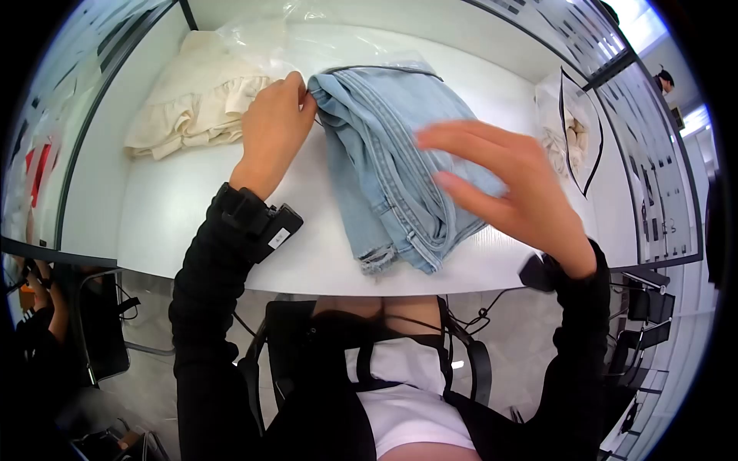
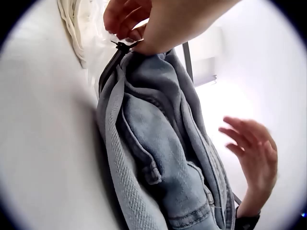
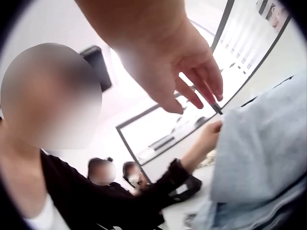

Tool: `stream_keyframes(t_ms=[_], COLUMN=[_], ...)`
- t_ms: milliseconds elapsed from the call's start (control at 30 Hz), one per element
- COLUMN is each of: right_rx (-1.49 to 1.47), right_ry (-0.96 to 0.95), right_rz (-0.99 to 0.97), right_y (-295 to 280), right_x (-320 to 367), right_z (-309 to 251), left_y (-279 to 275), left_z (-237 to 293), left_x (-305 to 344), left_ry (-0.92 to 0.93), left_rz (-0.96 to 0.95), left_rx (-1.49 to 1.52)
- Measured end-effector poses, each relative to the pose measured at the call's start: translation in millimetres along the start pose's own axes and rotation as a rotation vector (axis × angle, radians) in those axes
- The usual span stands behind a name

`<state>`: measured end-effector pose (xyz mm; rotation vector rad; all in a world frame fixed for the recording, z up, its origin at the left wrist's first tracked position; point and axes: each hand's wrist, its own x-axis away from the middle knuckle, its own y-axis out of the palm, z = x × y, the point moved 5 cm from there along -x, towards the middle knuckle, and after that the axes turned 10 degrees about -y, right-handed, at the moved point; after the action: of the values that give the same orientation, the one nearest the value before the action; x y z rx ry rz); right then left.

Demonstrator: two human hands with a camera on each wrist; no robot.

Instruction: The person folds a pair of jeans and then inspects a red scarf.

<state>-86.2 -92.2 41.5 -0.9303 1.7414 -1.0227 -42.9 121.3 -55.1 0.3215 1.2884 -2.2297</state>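
Note:
Folded light-blue jeans (image 1: 384,146) lie on the white table, their frayed hem toward the front edge. A clear plastic bag (image 1: 361,54) with a black zip edge (image 1: 400,69) meets their far end. At the far left corner of the jeans, my left hand (image 1: 277,127) pinches the bag's black zip edge, as the left wrist view also shows with the zip edge (image 2: 112,62) under the fingertips. My right hand (image 1: 515,173), blurred, hovers over the right side of the jeans with its fingers extended and nothing in them.
Cream ruffled clothing (image 1: 192,107) lies at the back left, partly under clear plastic. On the right, another black-edged clear bag (image 1: 573,134) with cream fabric leans near the side panel (image 1: 615,192). Low panels border the table's back and sides. Other people sit farther off.

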Motion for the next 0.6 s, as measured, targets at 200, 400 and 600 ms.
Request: stream_keyframes(t_ms=[200, 400, 600], right_rx=[0.286, 0.308, -0.052], right_ry=[-0.281, -0.272, -0.266], right_rz=[-0.18, -0.229, -0.276], right_y=[74.5, 93.1, 94.4], right_x=[-55.1, -63.3, -65.7], right_z=[37.7, 47.6, 64.6], left_y=[-12.7, -14.8, -13.2], left_z=[9.2, 19.2, 33.3], left_x=[2.6, 5.5, 10.8], left_ry=[0.039, 0.159, 0.334], left_rz=[0.135, 0.166, 0.063], left_rx=[-0.014, -0.064, 0.052])
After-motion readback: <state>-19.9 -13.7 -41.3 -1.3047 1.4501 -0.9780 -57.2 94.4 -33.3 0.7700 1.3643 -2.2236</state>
